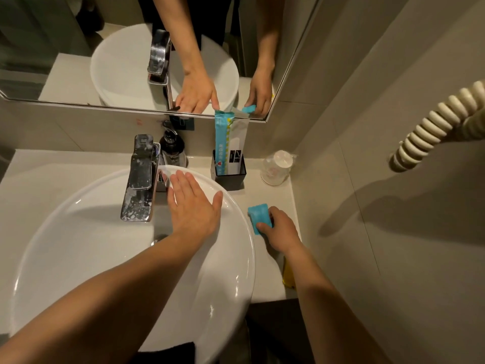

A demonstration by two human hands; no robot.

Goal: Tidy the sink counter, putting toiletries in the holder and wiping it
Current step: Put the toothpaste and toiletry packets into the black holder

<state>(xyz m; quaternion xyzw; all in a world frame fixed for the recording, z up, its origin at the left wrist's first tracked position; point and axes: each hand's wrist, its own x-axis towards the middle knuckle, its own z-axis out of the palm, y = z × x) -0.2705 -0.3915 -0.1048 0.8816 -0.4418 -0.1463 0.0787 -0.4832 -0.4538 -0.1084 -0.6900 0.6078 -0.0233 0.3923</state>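
Fingers of right hand (279, 229) around blue sponge (258, 216), half hidden; left hand (194, 203) flat, spread on basin (236, 258).

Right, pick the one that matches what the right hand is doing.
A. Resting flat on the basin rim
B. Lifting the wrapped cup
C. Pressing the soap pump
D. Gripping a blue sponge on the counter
D: the right hand is closed on the blue sponge on the counter, right of the basin.
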